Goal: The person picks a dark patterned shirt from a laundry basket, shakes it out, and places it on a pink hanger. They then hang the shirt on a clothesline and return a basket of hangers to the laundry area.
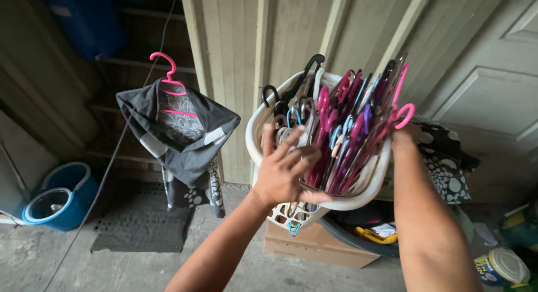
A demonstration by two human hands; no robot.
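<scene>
Lower right, near the camera: a round tub with a pale lid [500, 267] on the concrete floor. Closer to centre, a cardboard box [314, 244] beside a dark basin [358, 236].

Above these, left hand [286, 171] spread half open, fingers curled over the near rim of a white plastic basket [358, 199], thumb beneath. Right hand [404, 136] mostly hidden behind the far rim, seemingly gripping there; how tightly closed, cannot tell. Basket tipped toward the camera, crammed with clothes hangers [342, 129] in pink, purple, blue and black.

Left, a blue mop bucket [59, 199] on the floor. Farther back, a grey cloth [176, 129] draped on a pink hanger [168, 76], hung from a line before the pale panelled wall [269, 28].
</scene>
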